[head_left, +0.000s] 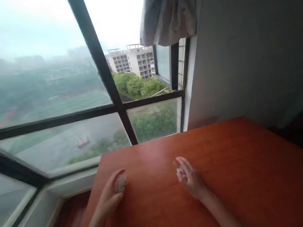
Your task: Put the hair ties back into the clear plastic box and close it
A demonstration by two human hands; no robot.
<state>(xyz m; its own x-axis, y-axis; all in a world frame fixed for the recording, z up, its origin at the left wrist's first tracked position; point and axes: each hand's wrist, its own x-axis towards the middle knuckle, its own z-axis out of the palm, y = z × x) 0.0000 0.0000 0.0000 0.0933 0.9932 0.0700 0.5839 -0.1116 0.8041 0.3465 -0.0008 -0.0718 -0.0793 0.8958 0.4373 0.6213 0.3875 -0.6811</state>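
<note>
Here, our left hand (pixel 109 200) has its fingers curled around a rounded pale object (pixel 120 184) flecked with green, over the desk (pixel 157 204) near its left edge. Our right hand (pixel 192 182) has its fingers closed on a small white-and-red piece (pixel 181 171) — too blurred for us to read any marking. The red-brown surface runs between both hands and spreads broadly rightward; the far edge lies beside the window (pixel 118 107).
</note>
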